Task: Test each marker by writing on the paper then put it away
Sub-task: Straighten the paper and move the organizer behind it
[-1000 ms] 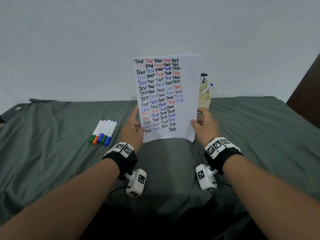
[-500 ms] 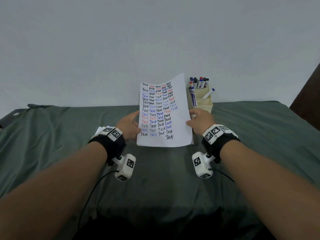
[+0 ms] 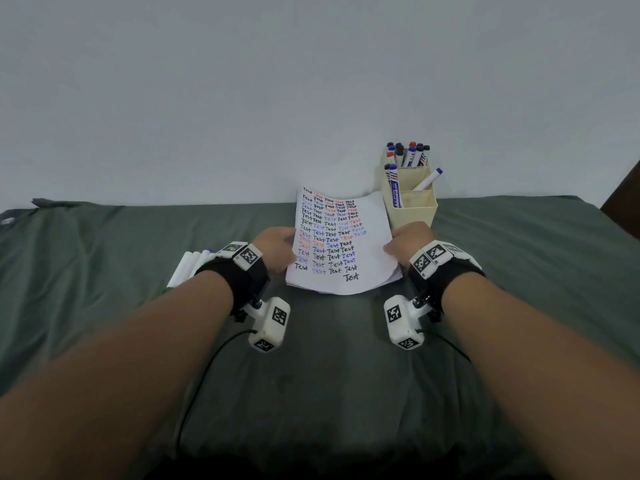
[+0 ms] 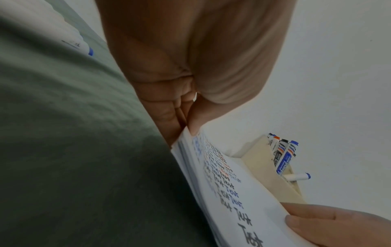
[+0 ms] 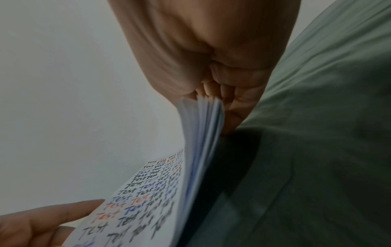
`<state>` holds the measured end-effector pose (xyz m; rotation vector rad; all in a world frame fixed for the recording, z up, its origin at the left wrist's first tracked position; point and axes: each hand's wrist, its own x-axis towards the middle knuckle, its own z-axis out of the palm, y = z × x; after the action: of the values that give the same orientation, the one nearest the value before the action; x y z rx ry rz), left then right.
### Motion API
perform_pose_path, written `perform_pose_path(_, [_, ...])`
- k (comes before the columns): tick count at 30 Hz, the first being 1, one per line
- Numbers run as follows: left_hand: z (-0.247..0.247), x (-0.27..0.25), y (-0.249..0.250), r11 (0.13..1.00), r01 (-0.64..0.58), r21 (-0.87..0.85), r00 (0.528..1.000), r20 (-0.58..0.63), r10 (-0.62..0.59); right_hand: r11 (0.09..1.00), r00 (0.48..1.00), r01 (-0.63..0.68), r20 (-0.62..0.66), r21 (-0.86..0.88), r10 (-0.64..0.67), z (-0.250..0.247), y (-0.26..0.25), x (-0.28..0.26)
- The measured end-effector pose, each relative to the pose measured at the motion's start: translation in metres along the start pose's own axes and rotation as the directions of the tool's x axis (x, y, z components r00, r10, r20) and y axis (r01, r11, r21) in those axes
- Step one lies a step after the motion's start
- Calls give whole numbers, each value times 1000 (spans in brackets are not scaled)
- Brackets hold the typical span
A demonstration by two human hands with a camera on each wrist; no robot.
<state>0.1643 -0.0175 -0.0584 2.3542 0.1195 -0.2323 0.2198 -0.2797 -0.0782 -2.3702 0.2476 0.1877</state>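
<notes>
Both hands pinched the white, "Test"-covered paper stack point(image 3: 341, 244) by its side edges, left hand point(image 3: 277, 249) and right hand point(image 3: 407, 242). Untested white markers point(image 3: 188, 268) lay just left of the left fingers, pointing away, so likeliest that hand's reach.

A plain indoor room, kind uncertain — a bare pale wall point(image 3: 311, 81) behind a worktop point(image 3: 104, 271) draped in green cloth, with a marker-filled beige holder point(image 3: 414, 206) at the far edge.

Green cloth point(image 3: 104, 289), white wall point(image 3: 242, 81).
</notes>
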Motion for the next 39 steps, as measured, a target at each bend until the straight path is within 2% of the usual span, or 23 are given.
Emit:
perform_pose_path(4, [2, 10, 0, 999, 32, -2, 999, 18, -32, 989, 999, 34, 10, -145, -33, -3, 2, 3])
perform_pose_path(8, [1, 16, -3, 994, 113, -1, 991, 68, -113, 977, 999, 30, -2, -211, -32, -1, 5, 4])
perform_pose_path(15, [2, 17, -9, 956, 220, -196, 975, 88, -206, 951, 996, 85, 49, -297, -74, 3, 1, 3])
perform_pose_path(18, [3, 16, -7, 949, 252, -187, 966, 103, -236, 946, 998, 58, 25, -318, -52, 7, 1, 6])
perform_pose_path(22, [5, 14, -7, 984, 175, -23, 984, 47, -174, 929, 999, 41, 10, -368, -39, 11, 0, 9])
perform_pose_path(26, [3, 19, -10, 983, 174, 59, 981, 77, -178, 915, 999, 47, -2, -401, -53, 14, -3, 5])
perform_pose_path(29, [-3, 22, -16, 983, 152, 102, 984, 76, -161, 866, 997, 69, 19, -495, -69, 15, -8, -5])
perform_pose_path(33, [-14, 19, -34, 966, 85, 243, 994, -87, -65, 792, 994, 107, 55, -602, -93, 17, -14, -24])
perform_pose_path(35, [-24, 12, -46, 924, 54, 379, 984, -178, 16, 748, 977, 206, 95, -631, -188, 20, -18, -35])
perform_pose_path(37, [-35, 1, -62, 810, 107, 577, 968, -246, 47, 704, 939, 341, 185, -623, -291, 27, -22, -46])
perform_pose_path(39, [-47, -12, -81, 717, 220, 662, 959, -282, -33, 661, 891, 452, 280, -599, -356, 35, -26, -59])
